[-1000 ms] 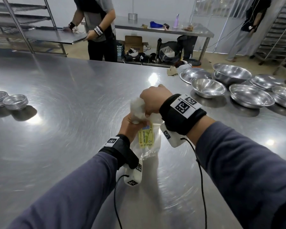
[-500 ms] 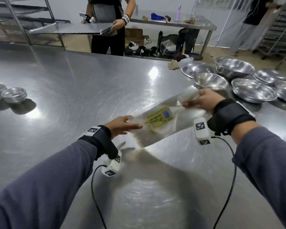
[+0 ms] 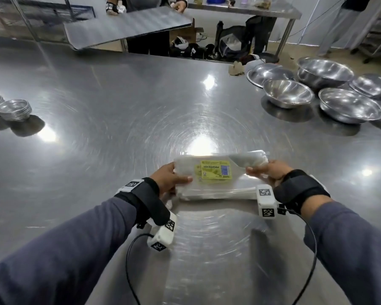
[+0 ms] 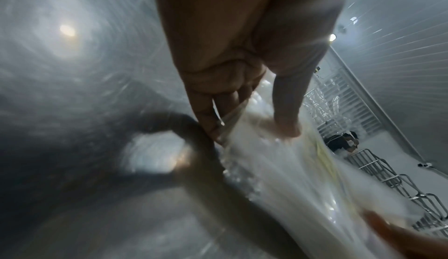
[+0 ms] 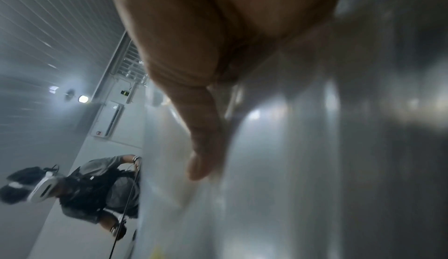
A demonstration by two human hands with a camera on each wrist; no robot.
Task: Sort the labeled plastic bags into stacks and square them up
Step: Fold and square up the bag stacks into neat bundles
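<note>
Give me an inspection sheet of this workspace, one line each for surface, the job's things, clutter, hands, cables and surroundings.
Surface: steel table, shiny, with glare spots.
Job's things: bundle of clear bags with a yellow label on top, held flat and low over the table.
Clutter: steel bowls far right; stacks of small tins far left.
Hands: left hand grips the bundle's left end; right hand grips its right end.
Cables: black cable trails from each wrist camera.
Surroundings: a person carrying a metal tray beyond the table; racks; a second table with bags beneath.
</note>
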